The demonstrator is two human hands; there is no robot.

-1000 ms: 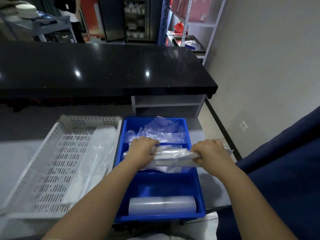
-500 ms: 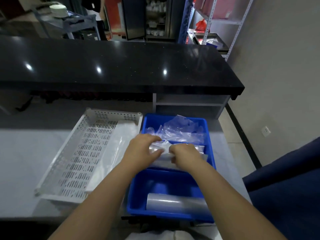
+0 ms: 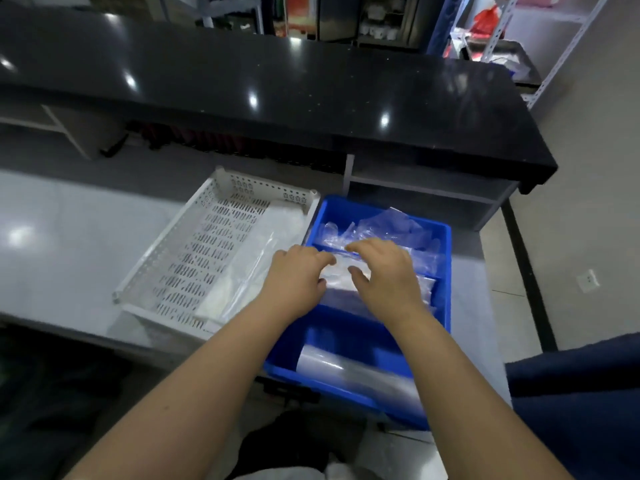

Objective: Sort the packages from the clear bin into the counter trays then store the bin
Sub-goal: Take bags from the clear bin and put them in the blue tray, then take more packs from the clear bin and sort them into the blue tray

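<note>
Room: a work area with a pale wall on the right, metal shelving (image 3: 561, 46) at the far right, and a wall socket (image 3: 587, 280) low on the wall.
Black counter (image 3: 277, 81): glossy and raised, running across the back.
Grey counter (image 3: 69, 244): lower and nearer, and it carries both trays.
Navy fabric (image 3: 571, 403): fills the lower right, off the counter's right end.
White tray (image 3: 162, 251): perforated, set at an angle by the near edge, touching the blue tray's left side.
Blue tray (image 3: 445, 271): at the near right corner, divided into three compartments.
Flat bag (image 3: 249, 265): clear, lying along the right side of the white tray.
Roll (image 3: 346, 372): clear plastic, lying crosswise in the blue tray's near compartment.
Loose bags (image 3: 388, 226): crumpled clear plastic in the far compartment.
Packages (image 3: 337, 275): clear packets in the middle compartment, under both hands.
Left hand (image 3: 298, 275): over the middle compartment's left side, fingers bent down onto the packages. The blur hides whether they pinch.
Right hand (image 3: 384, 275): just beside the left, with fingers spread and lightly arched. The fingertips rest on the packages and the thumb is held apart, gripping nothing.
</note>
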